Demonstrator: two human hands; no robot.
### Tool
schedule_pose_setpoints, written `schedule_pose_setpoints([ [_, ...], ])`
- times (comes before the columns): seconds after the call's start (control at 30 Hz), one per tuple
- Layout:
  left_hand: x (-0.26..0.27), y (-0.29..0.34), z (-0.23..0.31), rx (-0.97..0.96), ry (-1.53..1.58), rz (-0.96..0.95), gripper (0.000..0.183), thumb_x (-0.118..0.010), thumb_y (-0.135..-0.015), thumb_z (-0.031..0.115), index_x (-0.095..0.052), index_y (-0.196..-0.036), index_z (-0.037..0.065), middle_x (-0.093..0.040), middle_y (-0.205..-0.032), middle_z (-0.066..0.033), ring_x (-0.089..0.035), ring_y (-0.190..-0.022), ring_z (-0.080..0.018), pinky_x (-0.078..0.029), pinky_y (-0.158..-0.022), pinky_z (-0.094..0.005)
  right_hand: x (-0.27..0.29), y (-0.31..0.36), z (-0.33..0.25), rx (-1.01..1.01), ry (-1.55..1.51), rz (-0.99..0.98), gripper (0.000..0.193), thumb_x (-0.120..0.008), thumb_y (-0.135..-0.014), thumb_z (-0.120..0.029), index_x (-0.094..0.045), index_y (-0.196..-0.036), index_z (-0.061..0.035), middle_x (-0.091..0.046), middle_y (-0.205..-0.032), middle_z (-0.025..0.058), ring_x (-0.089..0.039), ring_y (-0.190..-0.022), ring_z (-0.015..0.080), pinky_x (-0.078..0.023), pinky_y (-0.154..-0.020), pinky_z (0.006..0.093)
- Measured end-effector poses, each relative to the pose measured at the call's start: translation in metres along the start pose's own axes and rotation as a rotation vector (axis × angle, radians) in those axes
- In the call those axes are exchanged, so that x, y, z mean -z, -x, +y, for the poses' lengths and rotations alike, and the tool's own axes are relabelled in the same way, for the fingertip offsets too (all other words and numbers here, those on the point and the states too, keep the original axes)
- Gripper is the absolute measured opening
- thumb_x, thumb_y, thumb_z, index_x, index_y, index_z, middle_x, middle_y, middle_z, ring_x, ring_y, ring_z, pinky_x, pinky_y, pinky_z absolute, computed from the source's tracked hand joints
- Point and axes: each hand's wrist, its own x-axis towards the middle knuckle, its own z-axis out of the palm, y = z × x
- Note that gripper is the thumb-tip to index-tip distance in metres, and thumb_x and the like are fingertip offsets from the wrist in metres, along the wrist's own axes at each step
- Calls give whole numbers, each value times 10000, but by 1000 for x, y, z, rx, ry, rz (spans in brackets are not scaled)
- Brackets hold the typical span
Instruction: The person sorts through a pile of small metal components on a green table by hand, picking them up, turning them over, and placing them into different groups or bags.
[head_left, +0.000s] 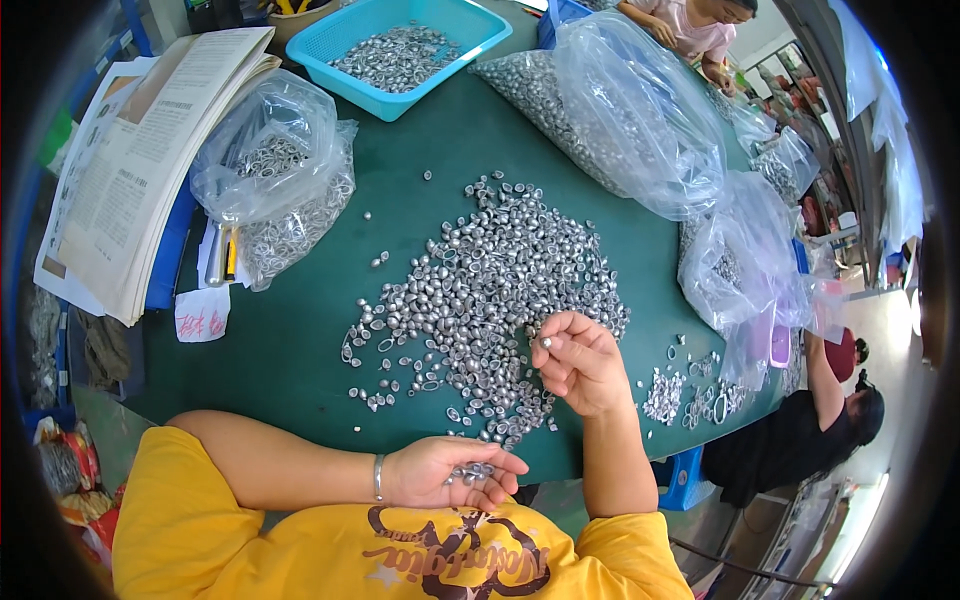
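A wide heap of small silver-grey metal pieces (500, 270), many rounded and cup-like with a few ring shapes among them, is spread over the green table. At the heap's near right edge, my right hand (585, 365) pinches one small metal piece (546, 342) between thumb and fingers. My left hand (455, 472) lies palm up at the table's near edge, just below the heap. Its half-curled fingers cup several of the same pieces (472, 471). Stray pieces lie left of the heap.
A blue basket (315, 62) of metal pieces stands at the back. Filled clear plastic bags sit left (300, 225) and right (600, 110). Papers (140, 170) are stacked far left. Small sorted piles (665, 395) lie at right. Two other people are across the table and at right.
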Motion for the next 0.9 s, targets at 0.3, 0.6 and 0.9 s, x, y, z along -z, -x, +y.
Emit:
schedule_pose_setpoints([
  [0.3,2,0,-1,-12,-12,7,401,-280,-950,257,-448,-1159,-41,-534,-1003,-106,-531,-859,-171,-429,-790,-288,9,0,-4,137,145,-37,87,-489,-781,2,-555,-829,30,-582,-721,123,-483,-522,122,-385,-422,213],
  [0.6,-2,1,1,4,-19,14,402,-270,-952,258,-449,-1163,-33,-531,-999,-100,-523,-850,-170,-425,-783,-282,-20,-2,12,580,1453,119,60,-608,-729,-17,-603,-786,-35,-529,-715,109,-543,-633,299,-443,-554,357],
  [0.9,-2,1,1,6,-9,15,391,-275,-948,243,-448,-1168,-29,-533,-1004,-97,-519,-851,-181,-419,-779,-282,-13,1,12,607,1315,193,60,-608,-731,-17,-610,-789,-33,-530,-713,94,-548,-627,272,-443,-552,340],
])
